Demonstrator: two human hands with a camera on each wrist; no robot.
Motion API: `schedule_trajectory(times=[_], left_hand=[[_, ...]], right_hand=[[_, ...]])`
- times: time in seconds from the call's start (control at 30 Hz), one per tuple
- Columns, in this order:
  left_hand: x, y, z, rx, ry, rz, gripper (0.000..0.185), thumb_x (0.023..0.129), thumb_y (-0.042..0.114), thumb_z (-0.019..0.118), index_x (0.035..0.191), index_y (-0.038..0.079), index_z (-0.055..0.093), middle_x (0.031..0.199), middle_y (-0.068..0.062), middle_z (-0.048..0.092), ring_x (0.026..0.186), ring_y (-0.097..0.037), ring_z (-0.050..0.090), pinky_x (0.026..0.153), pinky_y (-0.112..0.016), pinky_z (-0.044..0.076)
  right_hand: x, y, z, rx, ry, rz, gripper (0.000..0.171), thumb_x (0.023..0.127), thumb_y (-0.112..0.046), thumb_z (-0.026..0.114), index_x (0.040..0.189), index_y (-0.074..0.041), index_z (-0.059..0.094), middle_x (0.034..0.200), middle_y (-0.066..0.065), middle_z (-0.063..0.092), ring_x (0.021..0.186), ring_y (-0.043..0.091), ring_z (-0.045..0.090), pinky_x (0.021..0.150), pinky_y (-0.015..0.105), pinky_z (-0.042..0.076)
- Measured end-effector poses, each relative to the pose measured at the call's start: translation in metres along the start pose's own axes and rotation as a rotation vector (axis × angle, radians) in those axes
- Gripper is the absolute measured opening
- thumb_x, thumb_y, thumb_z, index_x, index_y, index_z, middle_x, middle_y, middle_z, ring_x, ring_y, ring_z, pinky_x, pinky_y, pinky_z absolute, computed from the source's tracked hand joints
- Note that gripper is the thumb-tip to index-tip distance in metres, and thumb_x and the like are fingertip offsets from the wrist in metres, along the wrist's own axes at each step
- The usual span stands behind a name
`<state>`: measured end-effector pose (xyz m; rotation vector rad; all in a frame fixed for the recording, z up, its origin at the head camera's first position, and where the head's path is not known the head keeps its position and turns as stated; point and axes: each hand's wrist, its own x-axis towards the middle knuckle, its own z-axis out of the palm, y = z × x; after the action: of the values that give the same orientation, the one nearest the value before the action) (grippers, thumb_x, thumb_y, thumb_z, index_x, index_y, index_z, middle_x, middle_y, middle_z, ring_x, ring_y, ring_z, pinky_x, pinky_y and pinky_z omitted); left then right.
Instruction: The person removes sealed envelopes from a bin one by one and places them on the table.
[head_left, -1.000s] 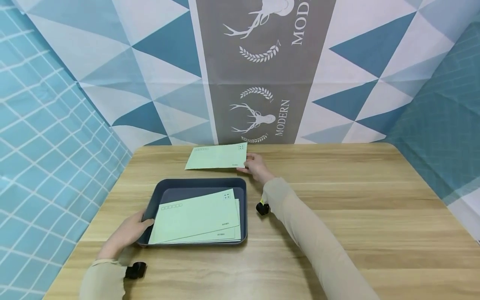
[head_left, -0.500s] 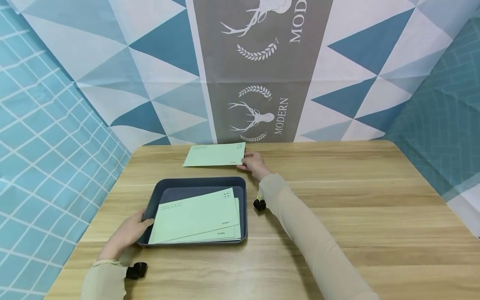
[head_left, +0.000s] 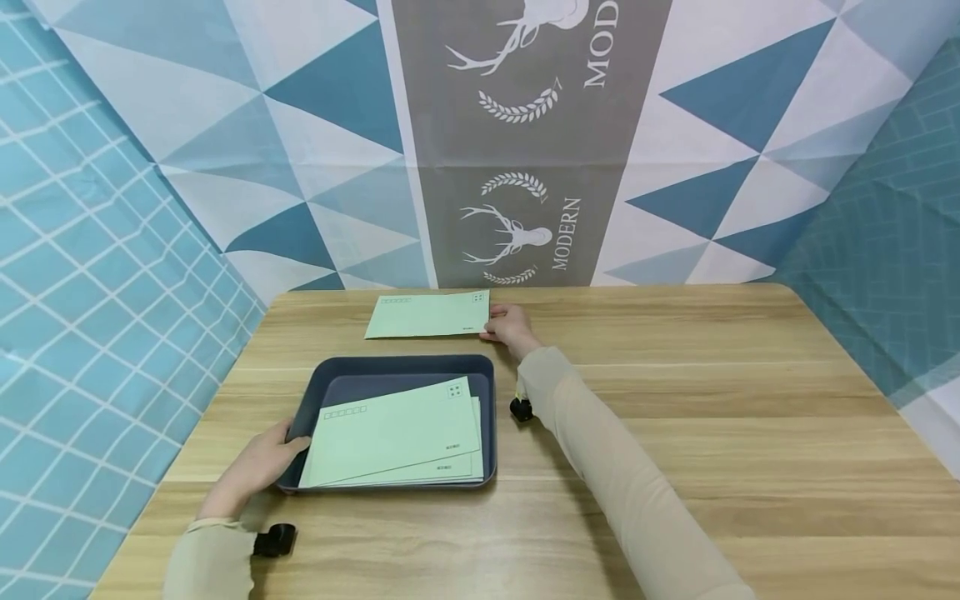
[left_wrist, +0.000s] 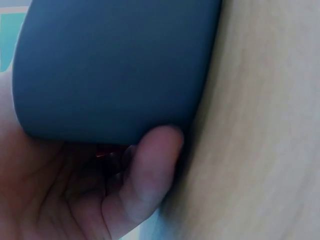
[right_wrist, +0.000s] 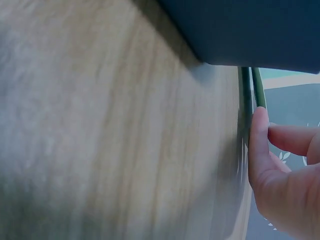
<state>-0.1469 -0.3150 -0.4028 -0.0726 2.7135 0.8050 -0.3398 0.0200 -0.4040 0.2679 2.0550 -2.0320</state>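
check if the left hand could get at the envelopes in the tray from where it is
Probably yes. The left hand grips the near left corner of the dark tray, and the green envelopes lie uncovered just beside it. The right hand is away at the far envelope, so nothing blocks the way.

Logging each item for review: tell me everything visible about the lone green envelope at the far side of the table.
The pale green envelope looks like paper and lies flat, address side up, on the wooden table near its far edge, beyond the dark tray. A row of small boxes is printed at its top left, a stamp mark at top right. The right hand touches its right short edge, which the right wrist view shows slightly raised.
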Motion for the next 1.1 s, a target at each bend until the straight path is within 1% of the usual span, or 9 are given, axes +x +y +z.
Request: schedule_trajectory(times=[0.17, 0.27, 0.33, 0.4, 0.5, 0.67, 0.87, 1.1], left_hand=[[0.0001, -0.0005, 0.0002, -0.002, 0.011, 0.007, 0.063, 0.096, 0.034, 0.034, 0.135, -0.014, 0.025, 0.132, -0.038, 0.035, 0.119, -0.052, 0.035, 0.092, -0.057, 0.036], [0.0001, -0.0005, 0.0003, -0.004, 0.016, 0.009, 0.062, 0.096, 0.034, 0.034, 0.134, -0.014, 0.026, 0.131, -0.037, 0.036, 0.119, -0.052, 0.036, 0.092, -0.057, 0.036], [-0.0001, -0.0004, 0.0004, -0.004, 0.015, 0.009, 0.062, 0.096, 0.033, 0.035, 0.135, -0.014, 0.026, 0.131, -0.037, 0.036, 0.119, -0.052, 0.035, 0.092, -0.057, 0.036], [-0.0002, -0.0004, 0.0006, -0.004, 0.013, 0.008, 0.062, 0.096, 0.033, 0.034, 0.135, -0.015, 0.025, 0.132, -0.038, 0.034, 0.120, -0.052, 0.034, 0.093, -0.057, 0.035], [0.0001, -0.0009, 0.0011, -0.004, 0.010, 0.004, 0.064, 0.097, 0.034, 0.034, 0.136, -0.015, 0.023, 0.133, -0.038, 0.032, 0.121, -0.052, 0.032, 0.094, -0.058, 0.034], [0.0005, -0.0009, 0.0007, -0.004, 0.005, -0.003, 0.066, 0.097, 0.036, 0.033, 0.137, -0.015, 0.021, 0.134, -0.039, 0.030, 0.121, -0.053, 0.030, 0.095, -0.059, 0.033], [-0.0003, -0.0013, 0.0005, -0.006, 0.004, -0.008, 0.065, 0.096, 0.035, 0.034, 0.136, -0.015, 0.022, 0.133, -0.038, 0.031, 0.121, -0.053, 0.032, 0.094, -0.058, 0.034], [0.0000, -0.0027, 0.0005, -0.003, 0.013, 0.005, 0.063, 0.096, 0.034, 0.034, 0.135, -0.015, 0.024, 0.132, -0.038, 0.034, 0.119, -0.052, 0.035, 0.092, -0.057, 0.036]], right_hand=[[-0.0016, 0.0026, 0.0007, -0.019, 0.027, -0.012, 0.042, 0.081, 0.013, 0.054, 0.122, 0.008, 0.049, 0.121, 0.023, 0.049, 0.060, 0.012, 0.059, 0.073, 0.025, 0.054], [-0.0025, 0.0056, 0.0017, -0.038, 0.066, -0.026, 0.037, 0.080, 0.011, 0.057, 0.117, 0.008, 0.054, 0.114, 0.022, 0.053, 0.056, 0.010, 0.059, 0.070, 0.024, 0.054], [-0.0027, 0.0075, 0.0028, -0.058, 0.094, -0.036, 0.033, 0.079, 0.010, 0.059, 0.112, 0.008, 0.057, 0.107, 0.021, 0.056, 0.054, 0.008, 0.058, 0.066, 0.022, 0.054], [-0.0024, 0.0081, 0.0045, -0.086, 0.120, -0.047, 0.030, 0.077, 0.009, 0.061, 0.107, 0.008, 0.059, 0.101, 0.019, 0.059, 0.051, 0.007, 0.057, 0.060, 0.019, 0.053], [-0.0022, 0.0075, 0.0071, -0.157, 0.159, -0.052, 0.024, 0.076, 0.007, 0.062, 0.100, 0.006, 0.062, 0.091, 0.015, 0.060, 0.047, 0.007, 0.055, 0.051, 0.017, 0.050], [-0.0017, 0.0065, 0.0093, -0.261, 0.213, -0.030, 0.018, 0.076, 0.003, 0.065, 0.093, 0.001, 0.063, 0.076, 0.008, 0.061, 0.043, 0.008, 0.053, 0.045, 0.017, 0.047], [-0.0022, 0.0073, 0.0093, -0.315, 0.225, -0.023, 0.015, 0.076, 0.000, 0.067, 0.090, -0.002, 0.064, 0.063, 0.006, 0.062, 0.040, 0.008, 0.051, 0.042, 0.018, 0.045], [-0.0021, 0.0100, 0.0094, -0.322, 0.238, -0.013, 0.013, 0.075, 0.001, 0.066, 0.088, -0.004, 0.064, 0.061, 0.003, 0.060, 0.040, 0.007, 0.051, 0.041, 0.016, 0.044]])
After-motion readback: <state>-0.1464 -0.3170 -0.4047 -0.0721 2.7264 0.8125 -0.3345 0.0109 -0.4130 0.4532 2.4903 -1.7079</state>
